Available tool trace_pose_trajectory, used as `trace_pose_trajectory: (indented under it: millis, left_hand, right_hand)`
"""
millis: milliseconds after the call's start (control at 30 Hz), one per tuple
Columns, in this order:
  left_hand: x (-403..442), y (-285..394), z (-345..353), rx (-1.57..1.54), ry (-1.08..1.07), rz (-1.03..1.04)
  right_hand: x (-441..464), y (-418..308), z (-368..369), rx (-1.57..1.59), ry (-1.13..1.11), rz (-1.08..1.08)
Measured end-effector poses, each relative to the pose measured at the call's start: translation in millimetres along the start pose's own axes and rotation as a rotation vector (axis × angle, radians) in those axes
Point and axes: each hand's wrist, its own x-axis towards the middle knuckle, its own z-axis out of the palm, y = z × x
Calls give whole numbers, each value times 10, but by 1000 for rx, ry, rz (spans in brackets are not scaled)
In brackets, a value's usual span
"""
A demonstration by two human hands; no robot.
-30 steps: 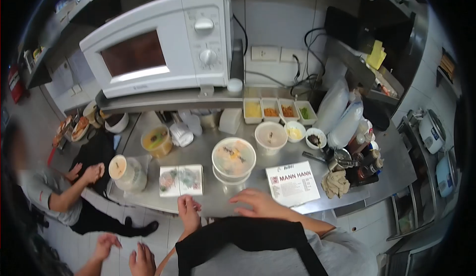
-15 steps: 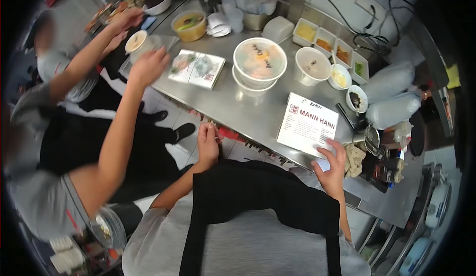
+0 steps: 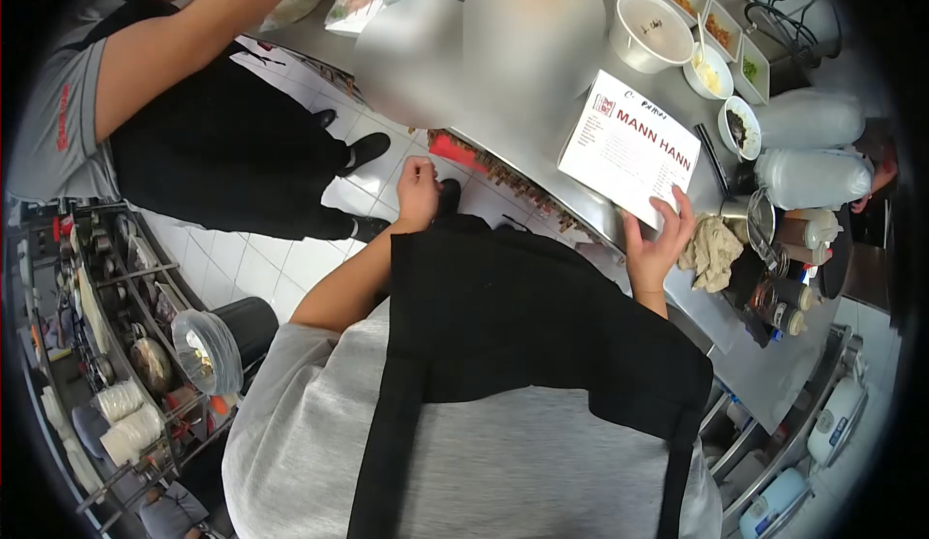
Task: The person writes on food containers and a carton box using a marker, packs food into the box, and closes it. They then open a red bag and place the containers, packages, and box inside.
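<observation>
A flat white box (image 3: pixel 627 147) printed "MANN HANN", with handwriting along its top edge, lies tilted at the front of the steel counter. My right hand (image 3: pixel 662 239) is at its lower right corner, fingers apart, with fingertips touching the printed top. Away from the counter's edge, in front of my apron, my left hand (image 3: pixel 418 191) is curled into a loose fist; the inside of the palm is hidden. Behind the box stands a lidded white tub (image 3: pixel 652 32) with a mark on its lid.
White trays of toppings (image 3: pixel 718 31) line the back, beside small bowls (image 3: pixel 739 128). A crumpled cloth (image 3: pixel 713 254), a strainer (image 3: pixel 762 220) and bottles (image 3: pixel 795 297) are at right. A co-worker's arm (image 3: pixel 194 45) reaches over the left counter. Blurred patches cover part of the counter.
The view has tipped downward and the counter sits higher in it. My right fingers have come onto the box's corner. My left hand stays curled. The co-worker has shifted toward the upper left.
</observation>
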Motion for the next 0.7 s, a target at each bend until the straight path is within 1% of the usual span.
trace_pose_trajectory:
  millis: [67, 100, 200, 233, 267, 333, 367, 433, 467, 500, 533, 600, 633, 667, 700]
  left_hand:
    - [148, -486, 110, -32, -165, -152]
    - [210, -737, 178, -50, -249, -227]
    - [431, -1448, 358, 393, -362, 288]
    - [497, -1545, 378, 543, -389, 461]
    - [550, -1403, 378, 708, -405, 383]
    - [557, -836, 443, 1027, -447, 215]
    - [543, -793, 498, 954, -404, 373]
    - [638, -1058, 549, 1276, -726, 463]
    - [781, -1064, 570, 1442, -873, 516]
    - [832, -1081, 561, 1426, -830, 638]
    - [838, -1037, 554, 1326, -724, 825]
    - [902, -982, 575, 1047, -471, 1258]
    - [907, -1011, 556, 939, -385, 1376]
    - [911, -1109, 560, 860, -323, 1433]
    - [925, -1353, 577, 952, -447, 1213]
  right_hand:
    - [-3, 6, -26, 12, -17, -3]
    - [2, 8, -75, -33, -41, -42]
    - [-149, 176, -223, 132, -27, 92]
    - [-242, 312, -251, 141, -44, 96]
    - [-333, 423, -274, 113, -46, 91]
    - [-429, 554, -321, 104, -37, 78]
    - [-457, 557, -352, 80, -54, 94]
    - [-429, 542, -338, 43, -70, 114]
    - [-418, 566, -304, 62, -61, 121]
    - [-446, 604, -297, 80, -43, 126]
    - [-470, 623, -302, 90, -21, 134]
    - [-464, 613, -316, 64, -29, 163]
    - [-439, 588, -326, 46, -36, 161]
    - [-417, 547, -335, 21, -43, 163]
    - [-403, 515, -345, 7, -58, 164]
